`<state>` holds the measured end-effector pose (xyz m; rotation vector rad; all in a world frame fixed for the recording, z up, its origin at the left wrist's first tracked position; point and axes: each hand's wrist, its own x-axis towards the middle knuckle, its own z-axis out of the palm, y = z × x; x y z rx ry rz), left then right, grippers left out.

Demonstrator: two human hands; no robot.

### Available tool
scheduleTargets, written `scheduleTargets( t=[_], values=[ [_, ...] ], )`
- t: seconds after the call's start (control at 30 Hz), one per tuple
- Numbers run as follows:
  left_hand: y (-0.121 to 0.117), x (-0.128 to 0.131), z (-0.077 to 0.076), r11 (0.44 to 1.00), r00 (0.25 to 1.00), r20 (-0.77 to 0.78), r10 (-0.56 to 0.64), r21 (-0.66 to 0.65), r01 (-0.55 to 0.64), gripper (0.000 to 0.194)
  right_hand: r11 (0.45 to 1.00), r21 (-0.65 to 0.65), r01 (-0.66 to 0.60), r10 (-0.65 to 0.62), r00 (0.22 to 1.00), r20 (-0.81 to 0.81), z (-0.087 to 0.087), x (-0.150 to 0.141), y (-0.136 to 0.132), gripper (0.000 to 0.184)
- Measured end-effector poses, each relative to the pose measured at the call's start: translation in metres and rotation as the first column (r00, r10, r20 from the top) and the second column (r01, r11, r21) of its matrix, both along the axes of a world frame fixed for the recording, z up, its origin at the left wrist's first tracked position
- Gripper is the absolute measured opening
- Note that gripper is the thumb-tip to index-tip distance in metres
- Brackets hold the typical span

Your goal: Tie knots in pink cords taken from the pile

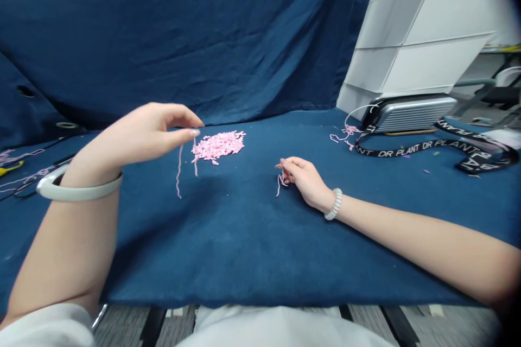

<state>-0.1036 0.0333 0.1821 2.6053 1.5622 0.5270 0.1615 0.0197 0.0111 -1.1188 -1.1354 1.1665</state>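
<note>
My left hand (157, 131) is raised above the left part of the table. From its fingers hangs pink yarn (179, 173), its two loose ends dangling over the cloth. Just beyond it lies a heap of small pink pieces (222, 145). Lower and to the right, my right hand (303, 177) rests close to the table, fingertips pinched together. A short bit of pink yarn (279, 187) sticks out beneath those fingers; the rest of it is hidden by the hand.
Dark blue cloth covers the table (244, 249). At the right stands a silver ribbed case (419, 113), a black lettered lanyard (411, 149) curling before it and a pink yarn tangle (350, 131) beside it. More yarn and cables (36, 176) lie at the far left.
</note>
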Motion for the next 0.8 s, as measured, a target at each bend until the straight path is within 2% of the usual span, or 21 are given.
scheduleTargets(
  t=[0.07, 0.1, 0.17, 0.23, 0.27, 0.33, 0.4, 0.47, 0.57, 0.67, 0.73, 0.8],
  values=[
    [0.008, 0.006, -0.009, 0.995, 0.990, -0.137, -0.036, -0.094, 0.023, 0.033, 1.000, -0.013, 0.004, -0.004, 1.000, 0.017, 0.001, 0.000, 0.000, 0.038],
    [0.012, 0.013, -0.019, 0.989, 0.987, -0.145, -0.073, -0.137, 0.053, 0.036, 1.000, -0.007, 0.006, -0.006, 0.999, 0.044, 0.001, 0.000, 0.000, 0.039],
    [0.016, 0.033, -0.045, 0.968, 0.986, -0.045, -0.162, -0.203, 0.149, 0.047, 0.999, 0.041, -0.009, 0.004, 0.994, 0.107, 0.001, 0.000, -0.001, 0.037],
    [0.017, 0.056, -0.080, 0.927, 0.965, 0.137, -0.224, -0.275, 0.255, 0.053, 0.991, 0.123, -0.053, 0.032, 0.985, 0.167, 0.000, 0.001, -0.002, 0.032],
    [0.016, 0.067, -0.097, 0.886, 0.940, 0.238, -0.243, -0.340, 0.315, 0.059, 0.984, 0.159, -0.081, 0.050, 0.980, 0.193, 0.000, 0.001, -0.003, 0.029],
    [0.012, 0.085, -0.125, 0.768, 0.859, 0.457, -0.232, -0.456, 0.450, 0.071, 0.972, 0.202, -0.124, 0.073, 0.968, 0.241, 0.000, 0.001, -0.005, 0.026],
    [0.009, 0.093, -0.141, 0.643, 0.767, 0.615, -0.183, -0.516, 0.566, 0.075, 0.967, 0.217, -0.135, 0.072, 0.959, 0.275, 0.001, 0.001, -0.007, 0.026],
    [0.007, 0.093, -0.142, 0.635, 0.765, 0.629, -0.138, -0.536, 0.556, 0.065, 0.966, 0.232, -0.114, 0.045, 0.958, 0.285, 0.001, 0.001, -0.007, 0.026],
    [0.009, 0.085, -0.126, 0.705, 0.847, 0.514, -0.138, -0.550, 0.449, 0.043, 0.987, 0.143, -0.067, 0.033, 0.973, 0.229, -0.001, 0.000, -0.003, 0.030],
    [0.012, 0.078, -0.111, 0.744, 0.903, 0.397, -0.163, -0.551, 0.377, 0.040, 1.000, -0.017, -0.026, 0.027, 0.997, 0.070, -0.003, 0.001, 0.003, 0.036],
    [0.012, 0.077, -0.108, 0.754, 0.911, 0.384, -0.152, -0.550, 0.358, 0.039, 0.999, -0.052, -0.004, 0.003, 1.000, -0.022, -0.005, 0.003, 0.005, 0.037],
    [0.011, 0.080, -0.111, 0.767, 0.886, 0.451, -0.110, -0.528, 0.364, 0.036, 0.999, -0.039, -0.012, 0.011, 0.999, -0.034, -0.005, 0.003, 0.005, 0.036]
  ],
)
